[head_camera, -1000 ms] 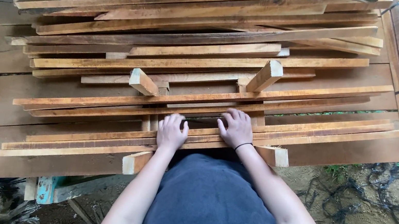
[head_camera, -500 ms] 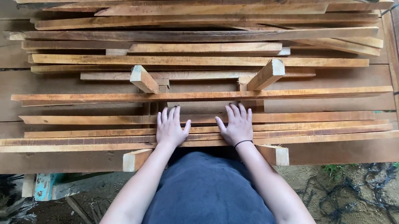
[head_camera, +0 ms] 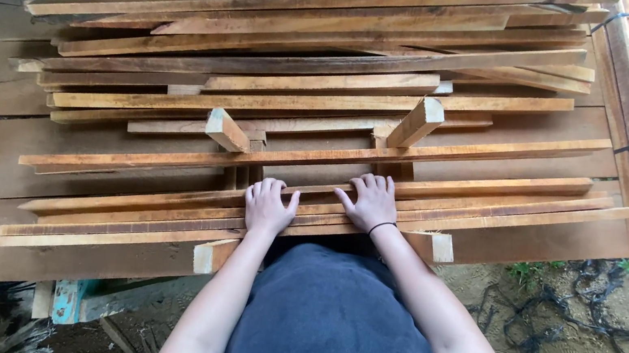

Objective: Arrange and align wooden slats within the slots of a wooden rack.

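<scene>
We see both hands spread flat, palms down, on long wooden slats (head_camera: 490,213) at the pile's near edge: the left hand (head_camera: 267,208) beside the right hand (head_camera: 370,203), fingers open, gripping nothing. Short blocks (head_camera: 227,130) lie just beyond.

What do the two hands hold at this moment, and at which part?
Nothing is gripped. The left hand and right hand lie flat, fingers spread, on the long wooden slats near the front of the stack.
</scene>
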